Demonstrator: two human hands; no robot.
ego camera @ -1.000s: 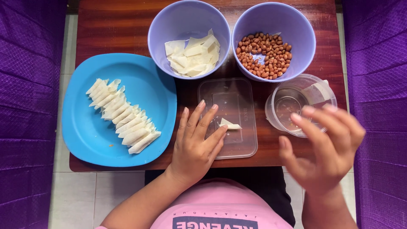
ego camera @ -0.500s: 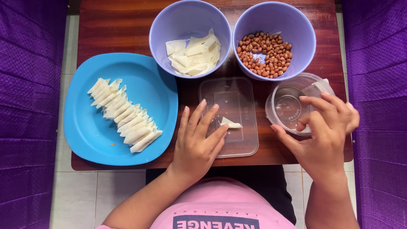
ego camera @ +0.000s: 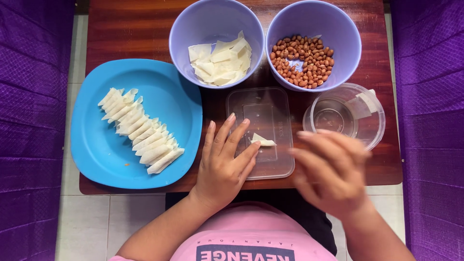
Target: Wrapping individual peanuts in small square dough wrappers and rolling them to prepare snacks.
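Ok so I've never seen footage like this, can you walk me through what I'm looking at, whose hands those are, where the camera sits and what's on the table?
There is no machine here: a person works with two bare hands, filmed by a camera worn on their head, looking straight down. The left hand rests flat on a clear plastic lid, its fingertips by a small folded white wrapper piece. The right hand is blurred over the table edge, and it seems to hold nothing. On the wooden table sit a blue plate with a row of rolled white wrappers, a purple bowl of wrapper squares, a purple bowl of peanuts, and a clear bowl that seems to hold water.
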